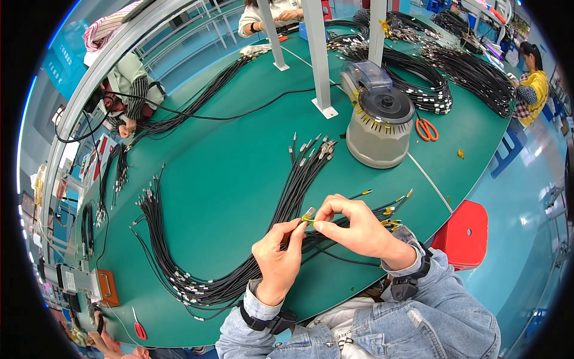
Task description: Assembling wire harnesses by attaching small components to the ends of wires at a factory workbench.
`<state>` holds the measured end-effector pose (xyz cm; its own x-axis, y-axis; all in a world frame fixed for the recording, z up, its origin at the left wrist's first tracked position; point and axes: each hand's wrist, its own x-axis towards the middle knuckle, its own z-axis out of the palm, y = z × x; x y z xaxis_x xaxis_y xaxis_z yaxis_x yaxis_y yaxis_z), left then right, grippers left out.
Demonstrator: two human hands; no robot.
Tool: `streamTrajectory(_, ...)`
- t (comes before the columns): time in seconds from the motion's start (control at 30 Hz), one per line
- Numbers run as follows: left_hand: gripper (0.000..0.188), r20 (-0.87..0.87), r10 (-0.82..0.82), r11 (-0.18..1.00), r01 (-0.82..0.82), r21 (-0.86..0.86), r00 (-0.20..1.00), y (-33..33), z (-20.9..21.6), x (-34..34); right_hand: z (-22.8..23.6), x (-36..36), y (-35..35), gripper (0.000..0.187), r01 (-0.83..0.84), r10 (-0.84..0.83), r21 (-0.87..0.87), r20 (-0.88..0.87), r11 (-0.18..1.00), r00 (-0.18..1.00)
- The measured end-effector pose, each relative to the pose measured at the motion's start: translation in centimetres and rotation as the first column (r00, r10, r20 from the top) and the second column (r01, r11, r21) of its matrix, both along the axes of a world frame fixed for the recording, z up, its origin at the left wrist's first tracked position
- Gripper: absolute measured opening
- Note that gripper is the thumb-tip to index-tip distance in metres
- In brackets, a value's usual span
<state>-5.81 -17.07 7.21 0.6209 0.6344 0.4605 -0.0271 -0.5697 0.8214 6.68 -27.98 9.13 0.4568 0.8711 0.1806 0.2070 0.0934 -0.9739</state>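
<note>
Pinched between the thumb and fingers of my left hand (pixel 276 258) is the end of a black cable, with its silver connector (pixel 310 212) pointing up. A small piece of yellow tape (pixel 307 219) sits just below that connector. My right hand (pixel 362 230) is closed at the same spot, its thumb and forefinger pinching the tape against the cable. Under and behind both hands lies a long bundle of black cables (pixel 230 279), bent in a U across the green table (pixel 221 197). Several cable ends with yellow tape (pixel 391 210) lie to the right of my right hand.
A round grey tape dispenser (pixel 378 140) stands beyond my hands, near a metal post (pixel 320 66). Orange-handled scissors (pixel 426 130) lie beside it, red-handled scissors (pixel 139 329) at front left. More cable bundles (pixel 466 72) cover the far right. A red stool (pixel 463 236) stands beside the table. Other people sit around it.
</note>
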Motion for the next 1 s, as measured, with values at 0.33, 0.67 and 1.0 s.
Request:
streamTrajectory(0.33,0.004,0.009,0.019,1.0,-0.019,0.013,1.0,0.11,0.25,0.05,-0.25,0.07,-0.14,0.013,0.022,-0.022,-0.013,-0.014,1.0,1.0)
streamTrajectory(0.67,0.004,0.005,-0.04,0.997,0.04,-0.066,0.999,-0.03,0.08,0.02,0.47,0.2,0.0,0.011,-0.003,0.002,0.009,0.105,1.0,0.994)
streamTrajectory(1.0,0.004,-0.005,-0.063,0.995,0.063,-0.073,0.998,-0.12,0.09,-0.11,-0.29,0.36,0.68,0.015,0.007,-0.006,-0.026,0.044,1.0,0.999)
